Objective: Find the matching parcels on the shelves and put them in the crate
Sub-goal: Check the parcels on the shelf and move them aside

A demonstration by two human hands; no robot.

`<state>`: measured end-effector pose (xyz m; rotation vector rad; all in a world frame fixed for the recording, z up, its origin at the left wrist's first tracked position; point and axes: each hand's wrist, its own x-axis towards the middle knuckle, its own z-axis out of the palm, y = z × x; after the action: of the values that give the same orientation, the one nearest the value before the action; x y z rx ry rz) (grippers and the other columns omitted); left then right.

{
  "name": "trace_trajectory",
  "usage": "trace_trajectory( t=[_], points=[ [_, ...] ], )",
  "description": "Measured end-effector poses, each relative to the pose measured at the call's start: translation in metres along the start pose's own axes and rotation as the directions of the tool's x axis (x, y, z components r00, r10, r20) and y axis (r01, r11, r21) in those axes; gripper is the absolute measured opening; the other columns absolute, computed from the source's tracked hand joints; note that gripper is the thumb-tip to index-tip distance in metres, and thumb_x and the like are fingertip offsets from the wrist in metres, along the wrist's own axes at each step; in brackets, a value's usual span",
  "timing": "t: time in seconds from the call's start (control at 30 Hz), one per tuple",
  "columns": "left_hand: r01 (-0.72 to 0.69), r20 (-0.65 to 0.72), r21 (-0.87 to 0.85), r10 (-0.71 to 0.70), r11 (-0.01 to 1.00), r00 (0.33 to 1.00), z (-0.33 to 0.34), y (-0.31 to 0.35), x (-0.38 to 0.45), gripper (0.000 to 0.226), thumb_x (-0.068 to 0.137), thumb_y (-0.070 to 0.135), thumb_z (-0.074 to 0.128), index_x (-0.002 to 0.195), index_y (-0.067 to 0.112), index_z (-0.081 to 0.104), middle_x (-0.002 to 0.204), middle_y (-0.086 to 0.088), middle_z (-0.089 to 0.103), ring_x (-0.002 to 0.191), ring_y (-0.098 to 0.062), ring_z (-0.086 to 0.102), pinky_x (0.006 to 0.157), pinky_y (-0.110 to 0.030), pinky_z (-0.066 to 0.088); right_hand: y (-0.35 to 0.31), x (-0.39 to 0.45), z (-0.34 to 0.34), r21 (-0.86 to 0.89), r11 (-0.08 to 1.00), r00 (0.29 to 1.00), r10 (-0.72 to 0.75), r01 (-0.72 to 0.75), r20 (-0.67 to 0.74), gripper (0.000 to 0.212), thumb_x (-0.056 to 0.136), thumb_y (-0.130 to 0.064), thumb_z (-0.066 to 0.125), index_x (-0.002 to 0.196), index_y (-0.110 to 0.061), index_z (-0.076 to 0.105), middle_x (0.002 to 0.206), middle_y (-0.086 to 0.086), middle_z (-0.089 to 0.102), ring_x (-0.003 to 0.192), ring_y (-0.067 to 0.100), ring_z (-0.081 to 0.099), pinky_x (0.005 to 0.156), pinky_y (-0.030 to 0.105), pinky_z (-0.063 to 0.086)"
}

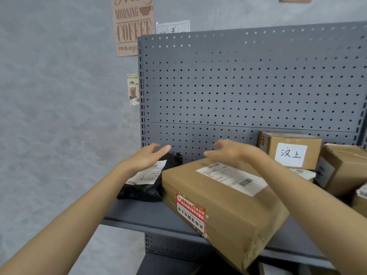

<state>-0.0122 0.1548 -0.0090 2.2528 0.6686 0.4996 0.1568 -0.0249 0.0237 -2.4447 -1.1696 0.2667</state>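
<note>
Four cardboard boxes point(222, 197) (one labelled), one black bag point(147, 187), two posters point(132, 24).

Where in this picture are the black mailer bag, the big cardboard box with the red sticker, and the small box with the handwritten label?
black mailer bag point(143, 192), head view, lower black plastic.
big cardboard box point(224, 203), head view, top face.
small box point(311, 144), head view, front face.

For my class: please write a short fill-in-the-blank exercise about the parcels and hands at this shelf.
1. The bag left of the large cardboard box is ____ in colour.
2. The sticker on the large box's front is mainly ____.
3. Both the left hand and right hand are ____, holding nothing.

Missing words: black; red; open
</note>
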Motion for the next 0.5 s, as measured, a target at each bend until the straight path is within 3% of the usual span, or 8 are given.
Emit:
trace_trajectory(
  t=[0.1,0.17,0.27,0.4,0.5],
  points=[
    [0.003,0.05,0.011,-0.003,1.0,0.999,0.022,0.024,-0.011,0.069,0.087,0.064,0.035,0.137,0.017,0.039,0.142,0.0,0.04,0.116,-0.02,0.046,0.092,-0.035,0.044,0.043,-0.012,-0.011,-0.084,0.981,0.983,0.166,-0.173,-0.082,0.076,0.087,-0.06,0.045,0.141,-0.008,0.036,0.148,0.009,0.038,0.132,0.03,0.039,0.109,0.043,0.033],
    [0.041,0.012,0.051,-0.041,0.998,0.999,0.034,0.029,-0.017,0.068,0.087,0.063,0.037,0.137,0.017,0.039,0.141,-0.002,0.039,0.114,-0.021,0.045,0.082,-0.034,0.047,0.066,-0.024,-0.013,-0.128,0.959,0.966,0.244,-0.253,-0.081,0.077,0.088,-0.061,0.042,0.139,-0.005,0.038,0.146,0.011,0.041,0.131,0.03,0.041,0.108,0.039,0.033],
    [0.112,-0.071,0.016,-0.111,0.994,0.991,0.044,0.026,-0.027,0.076,0.085,0.061,0.045,0.141,0.013,0.032,0.148,-0.008,0.029,0.126,-0.027,0.039,0.091,-0.039,0.048,0.09,-0.038,-0.015,-0.146,0.941,0.952,0.3,-0.307,-0.066,0.071,0.091,-0.058,0.04,0.137,-0.004,0.04,0.145,0.012,0.042,0.13,0.029,0.042,0.104,0.035,0.032],
    [0.18,-0.078,-0.151,-0.194,0.972,0.978,0.053,0.027,-0.051,0.087,0.083,0.055,0.056,0.146,0.01,0.018,0.149,-0.008,0.027,0.107,-0.024,0.048,0.094,-0.04,0.048,0.107,-0.048,-0.012,-0.127,0.917,0.923,0.365,-0.379,-0.119,0.071,0.09,-0.062,0.034,0.137,-0.009,0.042,0.144,0.013,0.042,0.132,0.031,0.037,0.11,0.04,0.029],
    [0.2,-0.025,-0.286,-0.215,0.937,0.976,0.06,0.035,-0.07,0.088,0.081,0.049,0.062,0.145,0.008,0.017,0.138,-0.005,0.04,0.106,-0.021,0.05,0.094,-0.038,0.049,0.115,-0.054,-0.005,-0.033,0.916,0.908,0.392,-0.4,-0.151,0.071,0.089,-0.06,0.034,0.139,-0.011,0.04,0.145,0.016,0.036,0.134,0.036,0.03,0.11,0.046,0.029]
  ],
)
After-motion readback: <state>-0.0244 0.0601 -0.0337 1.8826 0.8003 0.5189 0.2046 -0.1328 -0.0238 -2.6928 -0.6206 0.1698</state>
